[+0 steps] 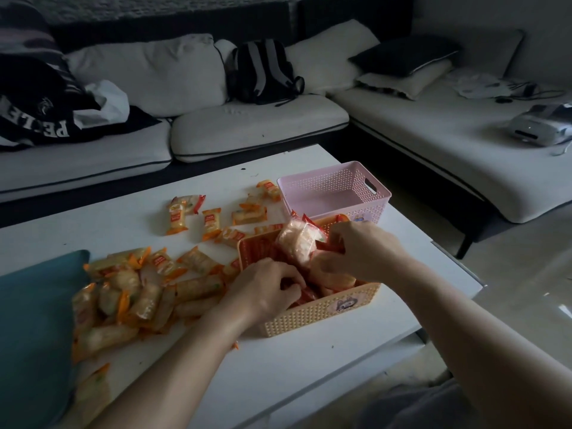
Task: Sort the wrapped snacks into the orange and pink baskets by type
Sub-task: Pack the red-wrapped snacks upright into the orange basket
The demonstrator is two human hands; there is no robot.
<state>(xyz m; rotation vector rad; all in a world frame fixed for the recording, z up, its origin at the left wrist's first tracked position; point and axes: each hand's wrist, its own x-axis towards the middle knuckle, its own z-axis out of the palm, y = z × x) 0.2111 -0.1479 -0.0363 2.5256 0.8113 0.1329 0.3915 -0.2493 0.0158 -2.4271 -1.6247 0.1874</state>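
Head view shows both our hands down inside the orange basket [322, 311], which sits at about 5 o'clock on the white table [278, 366]. Our left hand [266, 289] is curled, its fingertips pinched on a red-wrapped snack [305, 295] at the basket's near wall. Our right hand [359, 252] comes in from 3 o'clock, fingers bent around the red-ended packets of pale round crackers [298, 243] that stand up out of the basket; whether it grips one or only steadies them we cannot tell. We judge the two-handed hold is meant to settle these packets so they lie flatter and leave room.

The pink basket [337, 193] stands just beyond, at 1 o'clock, touching or nearly touching the orange one (its floor looks bare). Orange-wrapped snacks [130, 292] lie heaped at 9 o'clock and scattered toward 11 o'clock, so that type appears not yet sorted. A teal cushion [34, 335] rests at the table's left edge.
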